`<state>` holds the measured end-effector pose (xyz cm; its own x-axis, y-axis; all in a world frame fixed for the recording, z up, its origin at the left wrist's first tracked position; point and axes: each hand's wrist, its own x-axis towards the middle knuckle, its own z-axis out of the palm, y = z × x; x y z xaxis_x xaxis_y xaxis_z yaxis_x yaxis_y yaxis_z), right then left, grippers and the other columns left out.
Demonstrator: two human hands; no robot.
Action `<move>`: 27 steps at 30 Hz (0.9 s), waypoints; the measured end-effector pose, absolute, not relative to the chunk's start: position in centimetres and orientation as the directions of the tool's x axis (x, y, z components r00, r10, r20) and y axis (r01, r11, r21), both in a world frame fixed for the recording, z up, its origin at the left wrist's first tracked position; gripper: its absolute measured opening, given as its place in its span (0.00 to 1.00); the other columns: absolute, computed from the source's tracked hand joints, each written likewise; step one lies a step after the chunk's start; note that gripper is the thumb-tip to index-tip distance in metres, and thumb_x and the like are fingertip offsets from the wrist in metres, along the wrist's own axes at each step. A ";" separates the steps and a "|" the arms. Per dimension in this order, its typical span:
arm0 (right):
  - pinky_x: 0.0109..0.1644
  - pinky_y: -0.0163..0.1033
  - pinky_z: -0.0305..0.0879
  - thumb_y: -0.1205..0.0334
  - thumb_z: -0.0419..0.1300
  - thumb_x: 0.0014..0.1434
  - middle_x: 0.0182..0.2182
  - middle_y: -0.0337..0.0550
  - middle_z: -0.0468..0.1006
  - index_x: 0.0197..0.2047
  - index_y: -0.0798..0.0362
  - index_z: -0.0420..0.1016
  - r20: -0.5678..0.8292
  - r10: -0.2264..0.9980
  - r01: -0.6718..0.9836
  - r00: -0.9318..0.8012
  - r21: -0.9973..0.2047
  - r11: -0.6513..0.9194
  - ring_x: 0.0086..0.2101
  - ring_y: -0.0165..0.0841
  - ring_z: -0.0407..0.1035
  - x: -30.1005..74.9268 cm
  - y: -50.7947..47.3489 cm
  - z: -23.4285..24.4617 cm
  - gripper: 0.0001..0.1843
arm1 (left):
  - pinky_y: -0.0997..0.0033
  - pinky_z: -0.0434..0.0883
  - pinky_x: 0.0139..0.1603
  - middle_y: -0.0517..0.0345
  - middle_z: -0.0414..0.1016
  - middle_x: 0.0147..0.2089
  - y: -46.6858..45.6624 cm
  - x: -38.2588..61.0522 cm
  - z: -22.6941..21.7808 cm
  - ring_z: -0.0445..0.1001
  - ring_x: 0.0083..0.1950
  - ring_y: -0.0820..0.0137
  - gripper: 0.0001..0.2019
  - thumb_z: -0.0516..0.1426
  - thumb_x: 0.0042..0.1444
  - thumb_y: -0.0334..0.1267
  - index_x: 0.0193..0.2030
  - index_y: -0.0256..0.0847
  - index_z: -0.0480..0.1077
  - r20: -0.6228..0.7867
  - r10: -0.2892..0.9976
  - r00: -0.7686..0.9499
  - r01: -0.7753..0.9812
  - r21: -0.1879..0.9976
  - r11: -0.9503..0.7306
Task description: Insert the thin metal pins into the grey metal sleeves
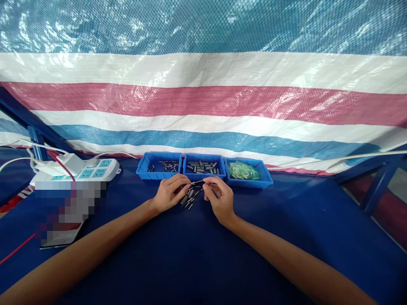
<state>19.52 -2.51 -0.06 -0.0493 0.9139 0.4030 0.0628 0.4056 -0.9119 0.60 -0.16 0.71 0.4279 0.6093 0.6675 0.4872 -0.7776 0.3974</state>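
Note:
My left hand (171, 192) pinches one end of a thin dark metal rod (197, 182) with a light collar. Opposite it, my right hand (219, 199) closes its thumb and fingertips on the rod's other end. The rod lies about level between the two hands, above the table. Just below the fingers is a small pile of similar thin rods (191, 203). Short dark grey cylinders (184, 199) lie among them. The exact kind of these small parts is too small to tell.
Behind my hands stand three blue bins: the left bin (142, 173) with thin rods, the middle bin (222, 163) with dark cylinders, the right bin (254, 183) with green clear pieces. A white power strip (110, 167) with cables and a phone-like object (60, 238) lie left. Striped sheeting (203, 99) hangs behind.

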 end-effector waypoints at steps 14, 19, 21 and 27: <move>0.25 0.33 0.64 0.61 0.56 0.61 0.31 0.39 0.68 0.41 0.52 0.72 0.404 0.912 0.061 -0.066 -0.911 0.408 0.22 0.25 0.64 19.5 -2.4 -0.2 0.06 | 0.79 0.68 0.34 0.53 0.73 0.38 -0.1 0.5 0.5 0.73 0.36 0.75 0.04 0.54 0.58 0.30 0.40 0.36 0.69 0.667 0.617 0.416 0.487 0.410 -0.771; 0.25 0.33 0.63 0.62 0.56 0.60 0.30 0.38 0.68 0.42 0.51 0.70 0.400 0.916 0.055 -0.040 -0.914 0.401 0.21 0.25 0.65 19.4 -2.5 -0.2 0.06 | 0.78 0.69 0.33 0.53 0.73 0.37 -0.2 0.6 0.7 0.73 0.35 0.74 0.05 0.53 0.59 0.31 0.39 0.36 0.69 0.681 0.598 0.423 0.488 0.385 -0.784; 0.24 0.32 0.63 0.62 0.56 0.61 0.30 0.38 0.68 0.43 0.50 0.70 0.389 0.920 0.043 -0.043 -0.920 0.391 0.21 0.24 0.65 19.4 -2.5 -0.2 0.07 | 0.78 0.69 0.32 0.52 0.73 0.37 -0.2 0.6 0.7 0.73 0.35 0.74 0.05 0.53 0.59 0.31 0.39 0.36 0.70 0.686 0.588 0.428 0.488 0.372 -0.789; 0.26 0.33 0.64 0.61 0.56 0.61 0.30 0.38 0.68 0.40 0.51 0.72 0.402 0.911 0.058 -0.092 -0.911 0.408 0.21 0.24 0.65 19.4 -2.3 -0.2 0.06 | 0.79 0.68 0.31 0.53 0.74 0.37 -0.2 0.6 0.6 0.72 0.34 0.75 0.05 0.54 0.59 0.32 0.39 0.36 0.70 0.686 0.578 0.442 0.499 0.348 -0.794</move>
